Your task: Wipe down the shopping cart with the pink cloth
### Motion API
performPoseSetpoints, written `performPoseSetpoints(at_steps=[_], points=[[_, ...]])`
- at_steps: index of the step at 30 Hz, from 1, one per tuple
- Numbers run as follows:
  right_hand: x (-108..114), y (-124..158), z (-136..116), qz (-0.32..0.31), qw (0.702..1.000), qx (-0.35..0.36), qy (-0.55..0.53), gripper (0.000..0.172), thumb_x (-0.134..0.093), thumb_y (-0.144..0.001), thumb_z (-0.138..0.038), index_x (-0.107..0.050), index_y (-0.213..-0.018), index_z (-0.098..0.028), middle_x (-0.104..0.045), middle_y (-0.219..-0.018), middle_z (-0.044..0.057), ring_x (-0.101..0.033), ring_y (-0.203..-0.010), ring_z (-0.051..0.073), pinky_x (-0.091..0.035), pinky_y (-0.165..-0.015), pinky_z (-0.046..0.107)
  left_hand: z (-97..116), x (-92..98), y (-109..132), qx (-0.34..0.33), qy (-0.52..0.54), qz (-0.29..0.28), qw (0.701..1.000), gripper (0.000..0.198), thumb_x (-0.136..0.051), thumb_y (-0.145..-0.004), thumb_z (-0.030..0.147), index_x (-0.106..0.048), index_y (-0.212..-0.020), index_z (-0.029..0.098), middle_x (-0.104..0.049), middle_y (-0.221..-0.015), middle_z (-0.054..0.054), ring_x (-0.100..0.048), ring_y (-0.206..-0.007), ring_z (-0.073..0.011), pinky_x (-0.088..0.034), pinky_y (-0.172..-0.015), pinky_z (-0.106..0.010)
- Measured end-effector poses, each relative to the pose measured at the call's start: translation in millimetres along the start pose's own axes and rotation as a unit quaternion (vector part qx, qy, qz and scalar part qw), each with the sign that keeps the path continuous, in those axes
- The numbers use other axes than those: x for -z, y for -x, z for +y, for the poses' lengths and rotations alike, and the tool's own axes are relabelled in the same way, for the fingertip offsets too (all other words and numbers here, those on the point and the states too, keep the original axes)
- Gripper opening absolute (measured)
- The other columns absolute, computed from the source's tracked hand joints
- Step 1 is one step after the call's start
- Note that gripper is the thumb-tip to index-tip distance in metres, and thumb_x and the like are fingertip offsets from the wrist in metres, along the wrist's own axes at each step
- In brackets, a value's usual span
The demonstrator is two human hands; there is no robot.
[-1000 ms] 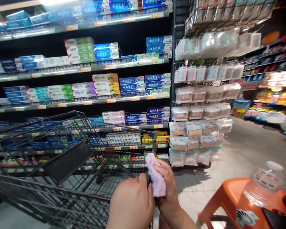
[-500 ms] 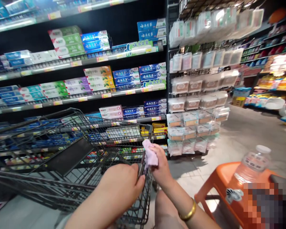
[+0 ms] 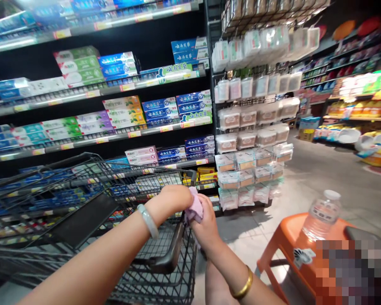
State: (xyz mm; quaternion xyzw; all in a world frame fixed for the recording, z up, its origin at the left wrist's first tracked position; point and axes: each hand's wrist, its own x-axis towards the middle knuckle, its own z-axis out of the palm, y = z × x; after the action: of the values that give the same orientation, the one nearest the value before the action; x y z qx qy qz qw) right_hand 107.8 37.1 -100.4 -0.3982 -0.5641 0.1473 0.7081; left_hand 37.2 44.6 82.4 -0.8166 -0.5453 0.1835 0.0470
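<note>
My right hand (image 3: 206,228) is closed around a crumpled lavender cloth (image 3: 195,208) at the near right corner of a black wire shopping cart (image 3: 190,271). Against the cloth's left side, my left hand (image 3: 178,197) bends downward over the cart rim. Its fingers are hidden, so I cannot tell what they grip. The cart's dark handle bar (image 3: 169,258) shows below my left wrist. A pale bracelet (image 3: 147,221) circles my left wrist and a gold bangle (image 3: 244,283) my right forearm.
Shelves of toothpaste boxes (image 3: 160,111) stand behind the cart. Hanging packs (image 3: 236,120) fill a rack beside them. An orange stool (image 3: 285,228) on my right bears a clear bottle (image 3: 322,216) and a blurred-out area. Tiled floor (image 3: 324,169) runs off to the right.
My left hand has moved from the cart's near edge, forward and up to the cloth. My right hand still holds the cloth. The view has shifted slightly right.
</note>
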Motion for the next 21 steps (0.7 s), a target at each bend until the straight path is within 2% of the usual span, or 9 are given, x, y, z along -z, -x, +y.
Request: performPoseSetpoints(at_steps=[3, 7, 10, 16, 21], points=[[-1, -8, 5, 0.017, 0.999, -0.037, -0.015, 0.053, -0.063, -0.071, -0.016, -0.056, -0.123, -0.023, -0.061, -0.122, 0.009, -0.059, -0.113, 0.025, -0.048, -0.101, 0.041, 4, 7.0, -11, -0.013, -0.002, 0.001, 1.0, 0.034, -0.047, -0.089, 0.02, -0.074, -0.108, 0.011, -0.071, -0.116, -0.022, -0.067, -0.11, -0.034, -0.051, -0.093, -0.044], [-3, -12, 24, 0.009, 0.998, -0.07, -0.003, 0.046, -0.061, -0.067, -0.015, -0.062, -0.112, -0.022, -0.065, -0.11, 0.007, -0.062, -0.103, 0.025, -0.051, -0.092, 0.038, 4, 5.4, -27, 0.012, 0.015, 0.006, 1.0, 0.038, -0.045, -0.091, 0.026, -0.074, -0.108, 0.009, -0.072, -0.112, -0.023, -0.069, -0.105, -0.0336, -0.054, -0.087, -0.04], [-5, -17, 30, 0.006, 0.996, -0.084, -0.008, 0.048, -0.06, -0.066, -0.013, -0.063, -0.112, -0.022, -0.065, -0.109, 0.007, -0.063, -0.102, 0.025, -0.051, -0.091, 0.037, 2, -3.6, -35, 0.017, 0.031, 0.019, 0.999, 0.039, -0.044, -0.091, 0.028, -0.073, -0.109, 0.008, -0.073, -0.109, -0.022, -0.07, -0.102, -0.0328, -0.054, -0.083, -0.038], [-7, -25, 33, 0.028, 0.997, -0.078, -0.01, 0.056, -0.058, -0.064, -0.012, -0.062, -0.118, -0.023, -0.065, -0.116, 0.007, -0.061, -0.108, 0.026, -0.048, -0.097, 0.039, -4, -26.6, -43, -0.009, 0.064, 0.087, 0.994, 0.048, -0.029, -0.098, 0.034, -0.068, -0.118, 0.012, -0.072, -0.114, -0.019, -0.068, -0.11, -0.0315, -0.052, -0.088, -0.039], [-6, -22, 52, 0.015, 0.995, -0.099, -0.021, 0.047, -0.057, -0.065, -0.012, -0.064, -0.11, -0.022, -0.067, -0.105, 0.006, -0.063, -0.097, 0.024, -0.051, -0.086, 0.037, -2, -41.1, -47, 0.031, 0.101, 0.102, 0.989, 0.06, -0.031, -0.096, 0.051, -0.06, -0.125, 0.007, -0.071, -0.11, -0.021, -0.07, -0.102, -0.0337, -0.054, -0.081, -0.041]])
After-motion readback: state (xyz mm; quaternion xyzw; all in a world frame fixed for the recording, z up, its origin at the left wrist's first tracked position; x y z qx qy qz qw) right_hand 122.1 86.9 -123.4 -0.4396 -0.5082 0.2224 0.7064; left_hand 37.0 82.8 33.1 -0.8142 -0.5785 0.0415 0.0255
